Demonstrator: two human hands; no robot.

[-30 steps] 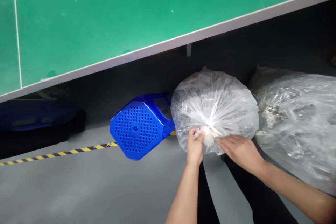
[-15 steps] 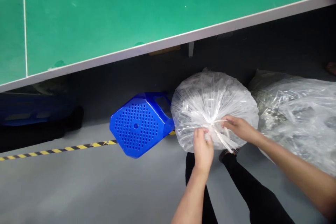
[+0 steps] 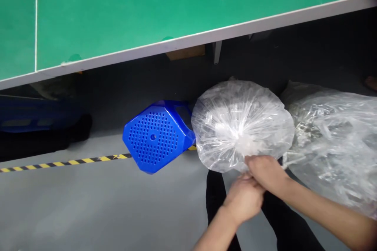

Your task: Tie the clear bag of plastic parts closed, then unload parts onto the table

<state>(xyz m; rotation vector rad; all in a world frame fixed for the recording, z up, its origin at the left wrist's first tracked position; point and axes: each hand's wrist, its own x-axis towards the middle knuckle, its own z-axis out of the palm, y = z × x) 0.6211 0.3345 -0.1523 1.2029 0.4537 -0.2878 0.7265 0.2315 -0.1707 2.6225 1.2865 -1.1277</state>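
Observation:
A full, clear plastic bag (image 3: 220,125) stands on the floor, its top drawn together into pleats that run to a gathered neck. My right hand (image 3: 266,170) is closed around that neck on the near side of the bag. Just below and touching it, my left hand (image 3: 246,196) is also closed, apparently on the neck's end, which the fingers hide. A whitish strip (image 3: 290,159) shows to the right of my right hand.
Left of the bag stands a blue plastic stool (image 3: 153,137) with a perforated seat. A second large plastic bag (image 3: 332,141) lies to the right. A green-topped table (image 3: 176,4) spans the far side. Yellow-black tape (image 3: 88,160) marks the floor.
Both hands have moved toward me and come together, drawing the bag's neck nearer. My left hand has gone from beside the neck to below my right hand and closed.

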